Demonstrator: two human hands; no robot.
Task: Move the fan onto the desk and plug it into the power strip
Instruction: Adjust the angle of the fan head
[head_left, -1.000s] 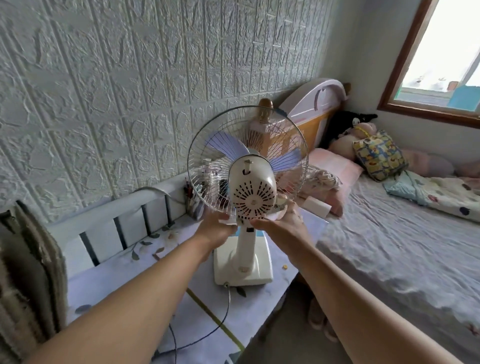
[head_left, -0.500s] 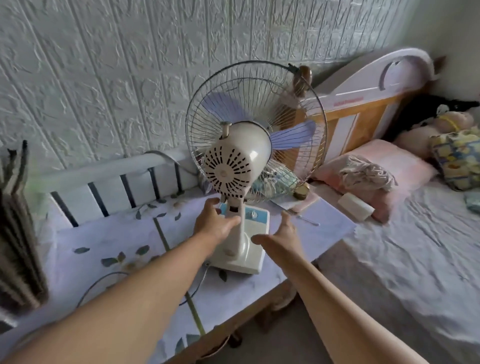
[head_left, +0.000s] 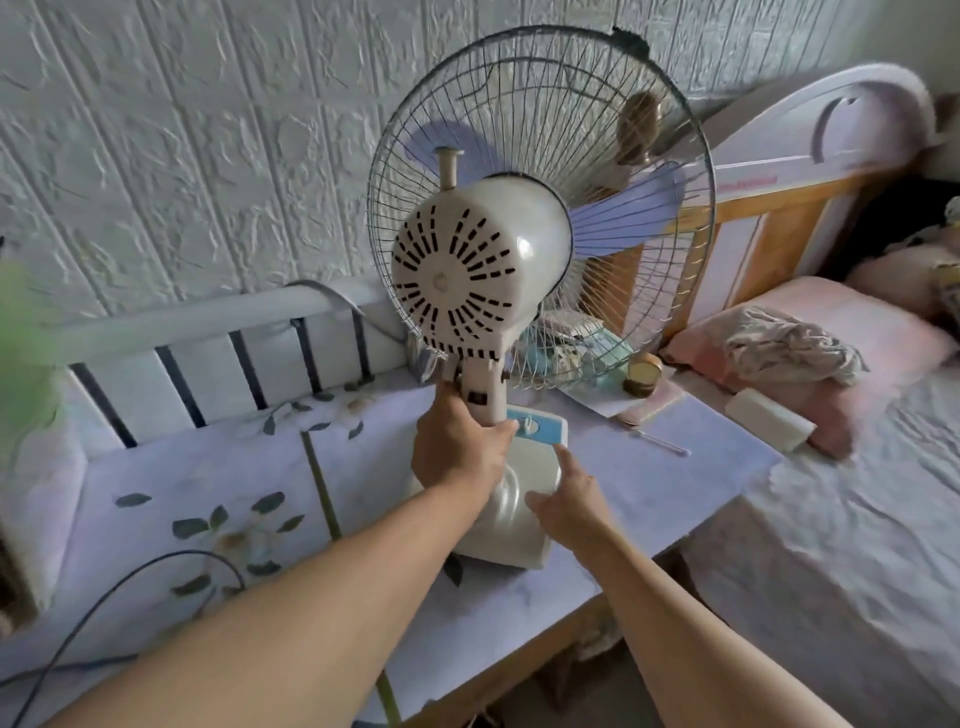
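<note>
My fan (head_left: 480, 291) stands upright on the desk (head_left: 701, 467), toward its right edge.

My left hand (head_left: 460, 452) has its grip clenched around the fan's neck just under the motor housing. My right hand (head_left: 569, 501) is released, fingers spread, thumb and forefinger resting on the cream base near its blue control panel (head_left: 537, 427). A dark cord (head_left: 130, 577) loops across the desk's near left corner. A small round tin (head_left: 642, 375) sits near the far right corner, behind the grille.
</note>
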